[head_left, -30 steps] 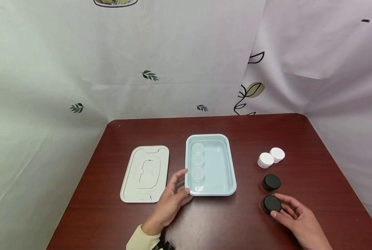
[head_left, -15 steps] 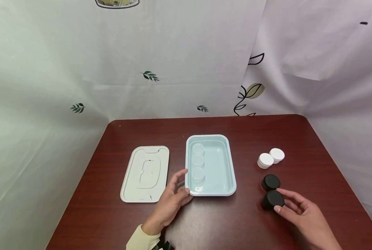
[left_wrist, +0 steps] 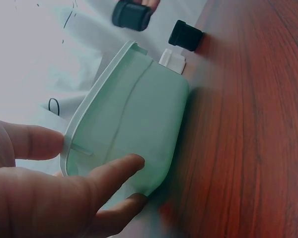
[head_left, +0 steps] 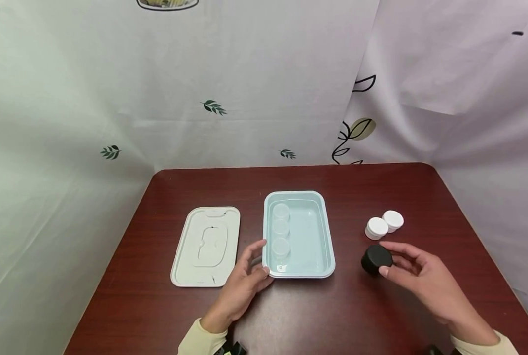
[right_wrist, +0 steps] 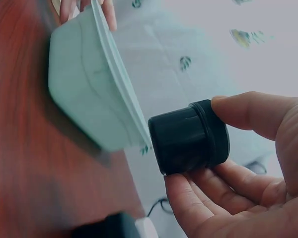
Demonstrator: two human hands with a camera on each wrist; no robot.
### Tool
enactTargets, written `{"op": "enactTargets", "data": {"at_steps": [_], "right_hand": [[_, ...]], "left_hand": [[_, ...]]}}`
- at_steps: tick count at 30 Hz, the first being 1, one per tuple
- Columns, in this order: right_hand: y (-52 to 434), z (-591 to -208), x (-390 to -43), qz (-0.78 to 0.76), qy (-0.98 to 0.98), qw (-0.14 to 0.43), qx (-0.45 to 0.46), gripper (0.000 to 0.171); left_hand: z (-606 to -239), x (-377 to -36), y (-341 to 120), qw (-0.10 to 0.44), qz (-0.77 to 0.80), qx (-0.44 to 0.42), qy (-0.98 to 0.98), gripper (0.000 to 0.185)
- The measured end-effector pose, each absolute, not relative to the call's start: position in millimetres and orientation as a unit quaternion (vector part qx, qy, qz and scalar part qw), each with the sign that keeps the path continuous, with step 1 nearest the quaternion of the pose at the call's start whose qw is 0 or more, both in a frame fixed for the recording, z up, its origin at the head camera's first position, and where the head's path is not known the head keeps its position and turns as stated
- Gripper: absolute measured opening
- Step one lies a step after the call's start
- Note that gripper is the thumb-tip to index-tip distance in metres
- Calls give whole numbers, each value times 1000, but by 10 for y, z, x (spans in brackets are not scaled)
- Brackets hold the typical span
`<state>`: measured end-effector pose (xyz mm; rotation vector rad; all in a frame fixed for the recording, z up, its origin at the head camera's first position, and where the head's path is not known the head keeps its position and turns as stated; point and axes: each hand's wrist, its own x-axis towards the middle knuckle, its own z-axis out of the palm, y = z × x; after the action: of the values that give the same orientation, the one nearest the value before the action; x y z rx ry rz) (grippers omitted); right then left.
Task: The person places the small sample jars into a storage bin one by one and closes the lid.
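Currently, going left to right: the lid (head_left: 206,246) lies flat toward the tabletop's (head_left: 290,315) left edge, and just beside it your left hand (head_left: 241,288) steadies the tray (head_left: 323,236), its fingers (left_wrist: 114,168) relaxed and spread against the near-left corner wall. Three clear cups (head_left: 280,229) line the tray's left side. Your right hand (head_left: 423,276) has the black jar (head_left: 376,259) lifted off the tabletop, fingers curled round it, right of the tray and just before the two white jars (head_left: 383,224). You look mid-carry; next, I judge, you need a level approach over the tray's rim into its free right side.
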<state>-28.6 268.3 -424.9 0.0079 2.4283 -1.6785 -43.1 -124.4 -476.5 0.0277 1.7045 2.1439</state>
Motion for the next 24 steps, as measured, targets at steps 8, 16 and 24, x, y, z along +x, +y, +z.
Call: {"op": "enactTargets", "data": {"at_steps": [8,16,24], "right_hand": [[2381,-4037,-542,-567,815,118,-33,57],[2021,-4008,-759,-581,797,118,-115,53],[1712,-4098,-835,-589,783,148,-139,56]], "left_hand": [[-4761,-435,-1246,202,765,10,612,64],[-4770,-438,-1248,201,766,7,610,64],[-4779,-430,-1247,200,772,7,604,64]]}}
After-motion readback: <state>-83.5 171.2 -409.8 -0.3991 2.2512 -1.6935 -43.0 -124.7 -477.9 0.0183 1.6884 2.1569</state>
